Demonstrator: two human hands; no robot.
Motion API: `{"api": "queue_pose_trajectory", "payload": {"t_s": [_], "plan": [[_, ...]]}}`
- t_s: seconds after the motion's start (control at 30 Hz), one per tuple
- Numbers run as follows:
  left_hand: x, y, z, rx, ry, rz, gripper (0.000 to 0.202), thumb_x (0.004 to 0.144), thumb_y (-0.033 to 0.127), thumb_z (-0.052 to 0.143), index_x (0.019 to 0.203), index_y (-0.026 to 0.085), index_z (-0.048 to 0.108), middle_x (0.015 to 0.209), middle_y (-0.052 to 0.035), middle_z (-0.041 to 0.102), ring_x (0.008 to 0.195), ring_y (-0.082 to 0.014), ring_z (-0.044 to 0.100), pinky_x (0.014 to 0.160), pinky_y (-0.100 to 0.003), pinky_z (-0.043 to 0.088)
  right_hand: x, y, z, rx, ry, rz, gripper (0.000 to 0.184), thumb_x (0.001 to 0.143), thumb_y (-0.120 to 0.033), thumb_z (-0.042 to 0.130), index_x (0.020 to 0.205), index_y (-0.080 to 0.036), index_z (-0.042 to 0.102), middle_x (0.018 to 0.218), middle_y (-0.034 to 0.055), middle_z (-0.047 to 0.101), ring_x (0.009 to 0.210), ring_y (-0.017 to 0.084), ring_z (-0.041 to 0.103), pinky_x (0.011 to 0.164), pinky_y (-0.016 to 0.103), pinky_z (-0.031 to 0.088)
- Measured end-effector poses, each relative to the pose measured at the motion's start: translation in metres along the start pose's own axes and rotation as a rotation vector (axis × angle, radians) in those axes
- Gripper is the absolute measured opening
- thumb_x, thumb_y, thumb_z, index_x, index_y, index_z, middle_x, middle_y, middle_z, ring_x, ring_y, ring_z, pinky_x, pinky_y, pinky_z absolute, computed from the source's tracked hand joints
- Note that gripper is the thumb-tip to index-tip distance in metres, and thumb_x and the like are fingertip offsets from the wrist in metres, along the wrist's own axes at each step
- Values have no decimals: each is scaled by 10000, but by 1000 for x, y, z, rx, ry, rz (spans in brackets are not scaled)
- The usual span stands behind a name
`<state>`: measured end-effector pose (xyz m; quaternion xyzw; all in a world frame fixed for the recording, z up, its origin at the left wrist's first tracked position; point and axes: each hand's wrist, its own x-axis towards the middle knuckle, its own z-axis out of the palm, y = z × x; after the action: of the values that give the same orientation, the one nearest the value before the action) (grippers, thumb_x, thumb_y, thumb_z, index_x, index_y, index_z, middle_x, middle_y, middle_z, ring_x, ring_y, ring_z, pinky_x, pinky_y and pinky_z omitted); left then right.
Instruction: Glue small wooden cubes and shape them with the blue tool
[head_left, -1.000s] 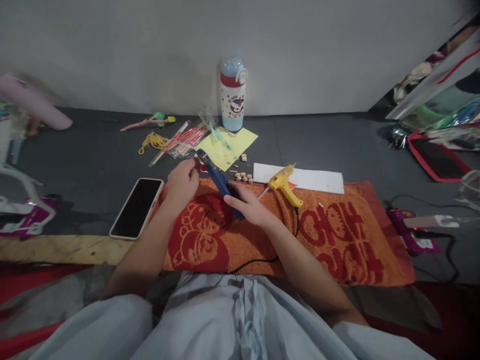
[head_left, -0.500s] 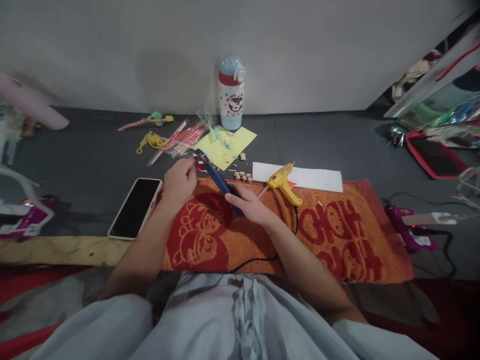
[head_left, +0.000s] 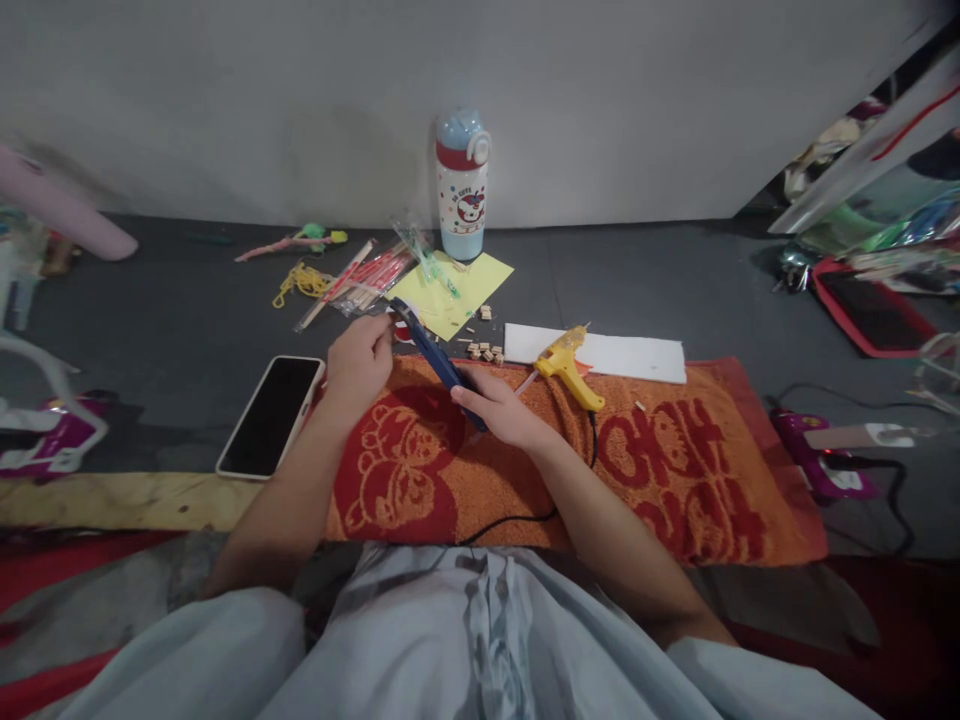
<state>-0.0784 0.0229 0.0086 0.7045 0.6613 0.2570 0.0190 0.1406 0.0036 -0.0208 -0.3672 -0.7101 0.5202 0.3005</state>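
Note:
A long dark blue hand tool with a metal-looking tip [head_left: 435, 358] slants over the orange towel [head_left: 517, 490]. My right hand [head_left: 495, 402] is closed around its near end, thumb along the top. At the tool's far end my left hand [head_left: 361, 355] has its fingers curled together; whatever they pinch is too small to see. Several small wooden pieces [head_left: 486, 352] lie just beyond the towel's edge. To the right of my right hand, a yellow glue gun [head_left: 564, 362] rests across a white strip [head_left: 634, 357] and the towel.
A phone [head_left: 271, 415] lies left of my left forearm. Farther back are yellow paper [head_left: 457, 295], bagged red-and-wood sticks [head_left: 367, 280], yellow string [head_left: 301, 284] and an upright bottle [head_left: 462, 190]. Purple power sockets [head_left: 821, 460] sit at right, and a black cord crosses the towel.

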Motion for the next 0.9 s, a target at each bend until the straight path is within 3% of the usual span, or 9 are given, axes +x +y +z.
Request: {"api": "queue_pose_trajectory", "payload": {"t_s": [0.37, 0.43, 0.53, 0.6, 0.67, 0.73, 0.8, 0.9], "plan": [[-1, 1, 0, 32, -14, -2, 261, 899, 228, 370, 927, 201, 628, 916, -75, 640, 923, -216, 584, 818, -317, 416, 1, 3, 2, 19, 42, 31, 325, 888, -424, 491, 1019, -148, 600, 901, 52, 630, 830, 190, 543, 782, 337, 423], [-3, 4, 1, 58, 39, 0, 261, 910, 256, 379, 988, 193, 619, 985, -101, 634, 997, -242, 571, 874, -354, 410, 1, 3, 3, 49, 69, 47, 336, 883, -420, 497, 1050, -144, 594, 888, 44, 617, 816, 180, 531, 771, 325, 418], [-8, 13, 0, 65, 213, 8, 259, 901, 323, 449, 1055, 169, 589, 1133, -152, 588, 1146, -284, 500, 995, -427, 351, 2, 2, 6, 112, 113, 50, 356, 887, -416, 486, 1096, -142, 576, 872, 34, 594, 796, 168, 519, 750, 308, 421], [-12, 22, 0, 15, 242, 27, 238, 895, 346, 467, 980, 160, 589, 1075, -150, 598, 1107, -274, 519, 1001, -432, 353, 3, 2, 8, 156, 153, 42, 367, 889, -438, 484, 1087, -143, 576, 847, 30, 579, 778, 164, 519, 728, 298, 430], [-16, 29, 1, -92, 126, 16, 263, 909, 382, 437, 875, 169, 587, 916, -109, 623, 950, -237, 573, 918, -397, 413, 4, 2, 10, 197, 187, 38, 399, 889, -476, 485, 1090, -143, 575, 812, 23, 565, 742, 159, 519, 693, 291, 440], [-19, 35, 6, -271, -72, -73, 338, 916, 457, 412, 863, 174, 589, 838, -72, 635, 818, -205, 591, 818, -362, 456, 4, 2, 13, 232, 195, 34, 447, 889, -511, 479, 1123, -140, 565, 796, 22, 562, 706, 155, 524, 667, 292, 452], [-22, 39, 13, -505, -232, -115, 385, 890, 517, 445, 927, 165, 596, 905, -69, 659, 838, -204, 606, 826, -360, 468, 4, 3, 16, 245, 187, 20, 488, 888, -534, 475, 1163, -139, 554, 840, 39, 589, 729, 164, 550, 693, 309, 476], [-24, 43, 24, -850, -344, -106, 450, 814, 545, 565, 1046, 160, 592, 1079, -82, 661, 1003, -223, 605, 953, -378, 447, 6, 6, 21, 237, 197, -24, 522, 887, -552, 475, 1236, -167, 525, 1045, 85, 636, 930, 212, 593, 853, 368, 489]]}}
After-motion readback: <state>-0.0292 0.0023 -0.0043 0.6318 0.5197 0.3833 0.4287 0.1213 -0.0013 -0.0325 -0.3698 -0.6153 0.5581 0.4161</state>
